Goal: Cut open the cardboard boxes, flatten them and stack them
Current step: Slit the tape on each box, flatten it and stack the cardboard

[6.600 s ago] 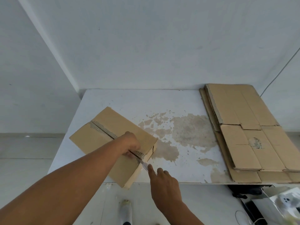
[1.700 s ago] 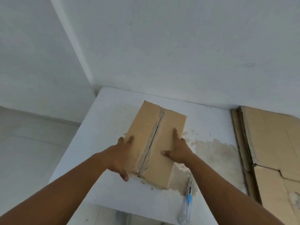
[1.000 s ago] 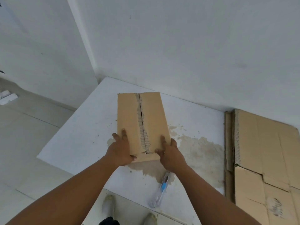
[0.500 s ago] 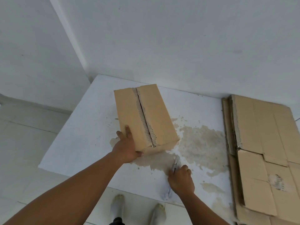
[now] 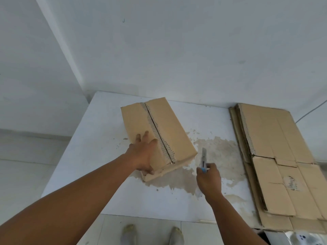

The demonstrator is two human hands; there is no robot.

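Observation:
A brown cardboard box [image 5: 169, 128] stands on the white table [image 5: 99, 156], its top seam slit and running away from me. My left hand [image 5: 144, 154] lies over the box's near left corner, fingers spread on the top and thumb down the near side. My right hand [image 5: 208, 177] grips a utility knife [image 5: 203, 159] with a blue handle, blade pointing away from me, just right of the box's near right corner and apart from it. A stack of flattened boxes [image 5: 276, 156] lies along the table's right side.
White walls close the table at the back and form a corner at the left. A large brown stain [image 5: 217, 152] marks the tabletop between box and stack. My feet [image 5: 152, 234] show on the tiled floor below the table's near edge.
My right hand has lifted the knife off the table and raised it beside the box. My left hand has slid further onto the box top. The box has turned a little.

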